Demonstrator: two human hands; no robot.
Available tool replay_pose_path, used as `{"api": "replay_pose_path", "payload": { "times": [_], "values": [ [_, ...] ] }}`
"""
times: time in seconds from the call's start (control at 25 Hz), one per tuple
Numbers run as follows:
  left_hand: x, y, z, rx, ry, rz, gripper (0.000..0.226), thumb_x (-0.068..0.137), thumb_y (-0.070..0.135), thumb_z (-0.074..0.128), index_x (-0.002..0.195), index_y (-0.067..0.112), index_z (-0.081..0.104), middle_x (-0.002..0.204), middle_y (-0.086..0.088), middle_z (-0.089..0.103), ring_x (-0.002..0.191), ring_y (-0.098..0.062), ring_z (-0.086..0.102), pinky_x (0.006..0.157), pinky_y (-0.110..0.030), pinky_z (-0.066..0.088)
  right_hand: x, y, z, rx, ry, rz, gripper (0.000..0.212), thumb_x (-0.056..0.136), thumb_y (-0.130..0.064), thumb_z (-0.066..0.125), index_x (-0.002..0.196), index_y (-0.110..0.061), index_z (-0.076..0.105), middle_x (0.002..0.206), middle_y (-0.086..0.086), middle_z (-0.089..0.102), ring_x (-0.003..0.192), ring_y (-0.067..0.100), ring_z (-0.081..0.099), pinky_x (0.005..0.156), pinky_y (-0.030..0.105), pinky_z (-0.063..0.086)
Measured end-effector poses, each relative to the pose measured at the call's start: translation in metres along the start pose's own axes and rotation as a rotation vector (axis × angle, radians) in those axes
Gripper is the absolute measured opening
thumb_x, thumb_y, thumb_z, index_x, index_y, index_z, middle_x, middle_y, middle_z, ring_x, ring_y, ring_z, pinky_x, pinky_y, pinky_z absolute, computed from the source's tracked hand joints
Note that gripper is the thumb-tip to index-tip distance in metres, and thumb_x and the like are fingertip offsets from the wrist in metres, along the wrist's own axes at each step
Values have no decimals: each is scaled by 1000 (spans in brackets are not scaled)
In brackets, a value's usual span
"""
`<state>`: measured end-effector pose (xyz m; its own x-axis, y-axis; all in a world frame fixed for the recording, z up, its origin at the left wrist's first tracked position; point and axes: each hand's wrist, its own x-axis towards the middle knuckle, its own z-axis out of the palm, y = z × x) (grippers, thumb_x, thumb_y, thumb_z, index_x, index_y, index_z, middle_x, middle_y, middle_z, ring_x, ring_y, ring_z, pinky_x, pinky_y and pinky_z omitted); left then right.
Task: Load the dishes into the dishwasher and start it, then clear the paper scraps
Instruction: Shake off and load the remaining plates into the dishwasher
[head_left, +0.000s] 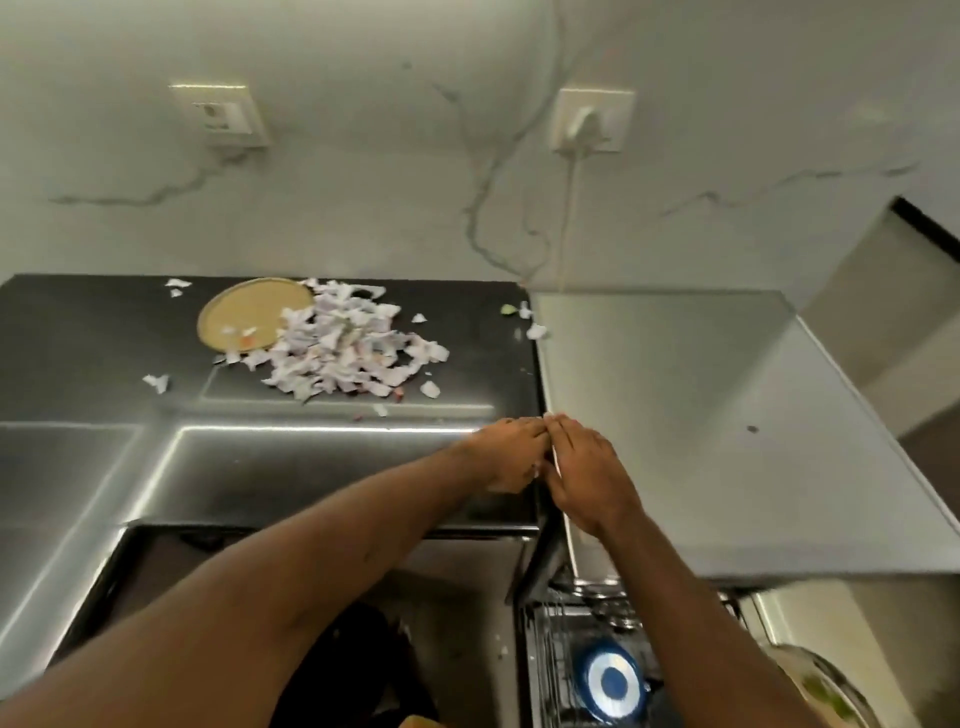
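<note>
Head view: light, flimsy paper scraps (343, 348), upper left, I would scoop from the edges; left hand (511, 457), right hand (589, 478) pressed together, contents unclear.

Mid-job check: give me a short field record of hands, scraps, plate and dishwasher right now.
left hand: over dark counter, front right corner
right hand: fingertips against left; white bit between, grip unclear
paper scraps: heaped on dark counter
tan plate: partly under scraps
dishwasher rack: open below, holding blue-and-white dish
</note>
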<state>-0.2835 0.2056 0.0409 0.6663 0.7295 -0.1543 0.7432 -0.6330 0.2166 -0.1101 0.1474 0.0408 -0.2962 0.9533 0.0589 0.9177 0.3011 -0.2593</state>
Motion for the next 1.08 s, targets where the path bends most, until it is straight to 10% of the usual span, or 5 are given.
{"api": "replay_pose_path", "payload": {
  "times": [0.48, 0.72, 1.08],
  "values": [
    [-169, -293, -47, -624, 259, -1013, 17, 92, 16, 62, 105, 8, 68, 107, -9, 67, 102, -26, 63, 87, -33, 50, 224, -241, 64, -87, -546, -100, 93, 82, -45, 82, 157, -23, 31, 156, 10, 39, 140, 34, 44, 110, 52, 45],
    [-192, -370, -46, -1185, 745, -1436, 23, 95, 8, 55, 112, 1, 68, 96, -9, 70, 85, -22, 66, 79, -38, 59, 270, -271, 83, -197, -721, 30, 124, 68, -30, 97, 164, -20, 18, 169, 18, 18, 151, 45, 28, 116, 61, 40],
    [-172, -397, -63, -1939, 1122, -1352, 19, 100, 5, 50, 109, 7, 67, 101, -13, 76, 73, -17, 68, 63, -24, 55, 289, -291, 96, -263, -797, 123, 123, 78, -20, 91, 166, -18, 6, 166, 28, 18, 148, 52, 30, 113, 60, 44]
  ]
}}
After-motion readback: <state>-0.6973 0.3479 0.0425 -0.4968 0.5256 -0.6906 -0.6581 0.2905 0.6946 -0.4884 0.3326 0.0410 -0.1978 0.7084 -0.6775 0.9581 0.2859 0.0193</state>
